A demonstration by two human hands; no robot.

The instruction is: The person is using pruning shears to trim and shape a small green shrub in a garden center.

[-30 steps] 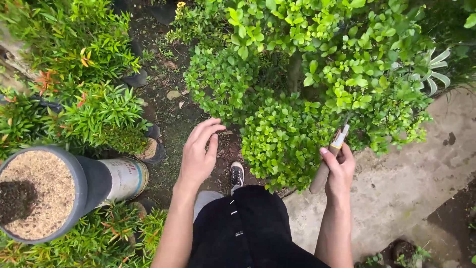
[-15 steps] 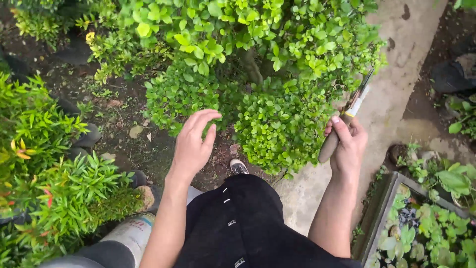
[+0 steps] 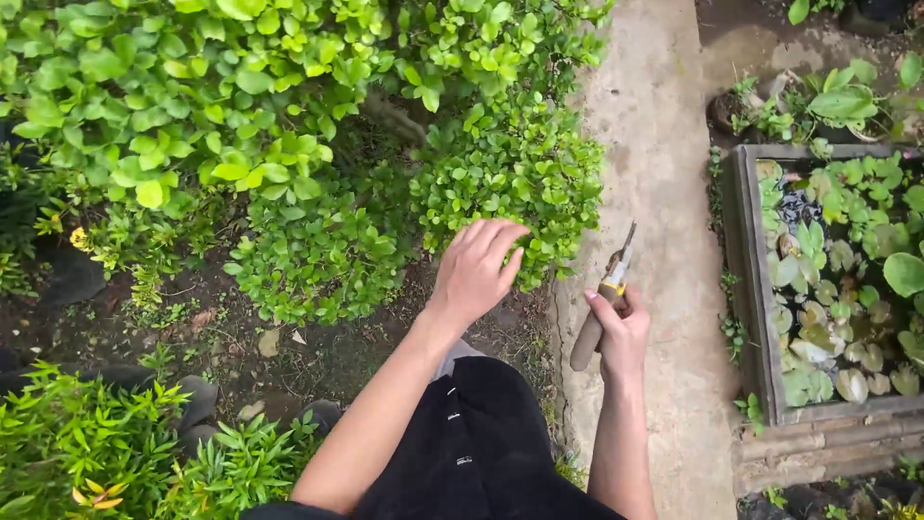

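Bare soil (image 3: 241,337) and low shrubs to my left. Left hand (image 3: 476,270), fingers spread and holding nothing, reaches into the small-leaved bush (image 3: 510,183), likely to part foliage for a cut. Right hand (image 3: 621,327) is wrapped round the pruning shears (image 3: 602,303), blades up, just beside it; they must tilt inward. Concrete path (image 3: 654,144), then water-plant trough (image 3: 837,279).

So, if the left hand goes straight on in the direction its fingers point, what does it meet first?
Most likely the small-leaved shrub. The left hand points up and slightly right in the picture, and its fingers already lie at the edge of that foliage. Depth is unclear, so it may be just above the leaves.
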